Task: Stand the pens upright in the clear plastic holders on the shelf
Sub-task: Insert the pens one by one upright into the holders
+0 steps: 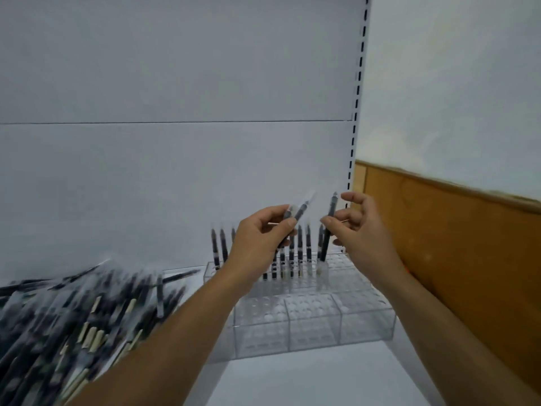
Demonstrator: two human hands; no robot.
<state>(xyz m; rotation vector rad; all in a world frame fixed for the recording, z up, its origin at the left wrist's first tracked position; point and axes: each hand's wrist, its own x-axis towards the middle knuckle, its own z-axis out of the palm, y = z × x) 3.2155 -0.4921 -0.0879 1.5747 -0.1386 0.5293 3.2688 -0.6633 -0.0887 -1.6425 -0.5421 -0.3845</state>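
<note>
Clear plastic holders [310, 323] with rows of round holes stand on the white shelf [307, 379]. Several dark pens [299, 250] stand upright in the back rows. My left hand [257, 238] grips a dark pen with a clear cap [301, 208], tilted up to the right above the holders. My right hand [363, 227] pinches another dark pen [328, 230] near its upper part. That pen is almost upright, with its lower end in a hole at the back right of the holders.
A large heap of loose pens [73, 315] lies on the shelf at the left. The white back panel [175, 171] rises behind the holders. A slotted upright [355, 112] and a wooden board [453, 244] bound the right side.
</note>
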